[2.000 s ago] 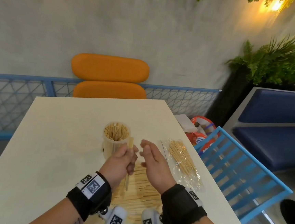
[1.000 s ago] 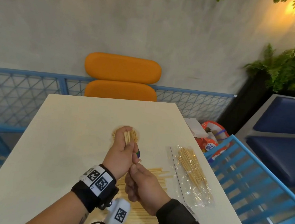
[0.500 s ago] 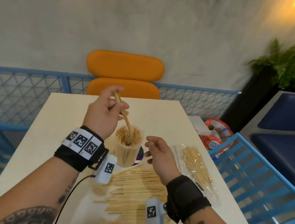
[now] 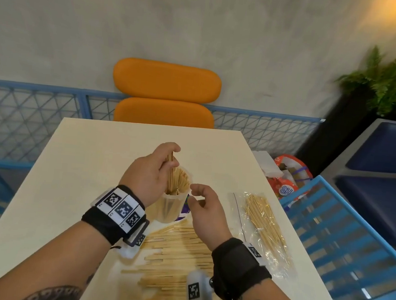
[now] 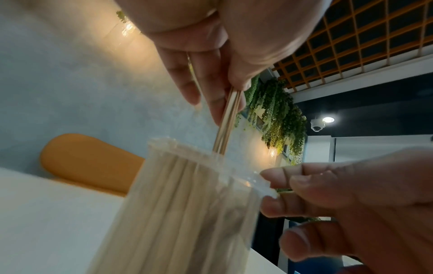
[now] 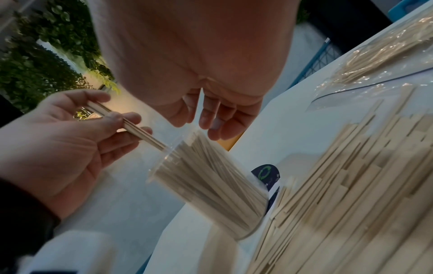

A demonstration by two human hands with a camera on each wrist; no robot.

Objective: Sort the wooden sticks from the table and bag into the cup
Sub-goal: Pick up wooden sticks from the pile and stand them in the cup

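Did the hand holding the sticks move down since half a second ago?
Yes. The left hand has dropped toward the cup, sinking from the orange chair level, pushing its sticks inside.

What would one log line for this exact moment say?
left hand: pinching sticks, lowering into cup | right hand: open beside cup | loose pile, bag: unsorted

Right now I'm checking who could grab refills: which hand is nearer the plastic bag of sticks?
Right. The right hand hovers between the cup and the plastic bag of sticks; the left hand is beyond the cup, holding sticks over it.
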